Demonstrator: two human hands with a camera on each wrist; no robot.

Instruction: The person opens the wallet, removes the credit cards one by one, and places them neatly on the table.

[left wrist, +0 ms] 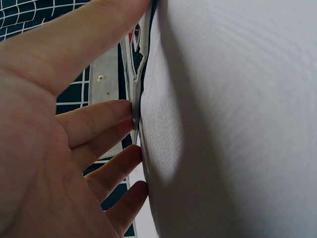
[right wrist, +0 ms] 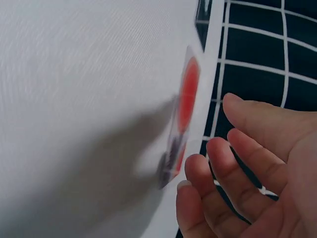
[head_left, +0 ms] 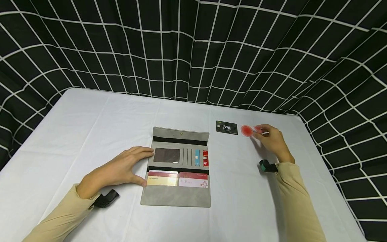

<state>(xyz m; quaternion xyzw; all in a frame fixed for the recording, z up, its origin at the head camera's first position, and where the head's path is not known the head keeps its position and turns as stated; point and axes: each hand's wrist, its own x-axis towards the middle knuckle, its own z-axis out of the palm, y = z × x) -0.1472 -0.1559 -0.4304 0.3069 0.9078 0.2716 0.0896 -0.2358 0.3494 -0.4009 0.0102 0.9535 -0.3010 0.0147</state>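
A grey trifold wallet (head_left: 175,196) lies unfolded on the white cloth. My left hand (head_left: 122,168) rests at its left side, the fingertips on the edge by the dark window and the thumb lower down. In the left wrist view, the straight fingers (left wrist: 119,163) touch the wallet's edge. At the right, my right hand (head_left: 272,141) is over the near end of a clear card with a red disc (head_left: 247,131). The right wrist view shows this card slightly blurred, with a gap between it and the loosely bent fingers (right wrist: 198,173).
A black VIP card (head_left: 226,127) lies left of the red-disc card. Blue (head_left: 197,158) and red (head_left: 206,158) cards stand in the wallet's slots. A yellow card (head_left: 162,180) and a pink VIP card (head_left: 193,182) sit in its lower pockets. Black gridded curtain (head_left: 169,50) surrounds the table.
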